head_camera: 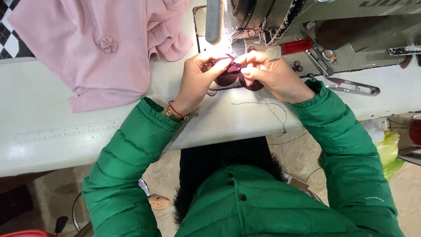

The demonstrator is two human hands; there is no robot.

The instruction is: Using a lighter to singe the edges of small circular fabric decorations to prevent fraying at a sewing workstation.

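While pink cloth (94,48) crowds the left, both hands' fingers (219,66) pinch maroon fabric (230,74) at the machine (307,26).

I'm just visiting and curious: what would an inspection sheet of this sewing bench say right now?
Surface: white table with a printed ruler strip.
Job's things: small dark red fabric piece under the sewing machine.
Clutter: pink garment at left; thread snips at right.
Hands: left hand and right hand both pinch the fabric piece.
Cables: nothing seen; only a loose thread on the table.
Surroundings: tiled floor, yellow-green bag at right.
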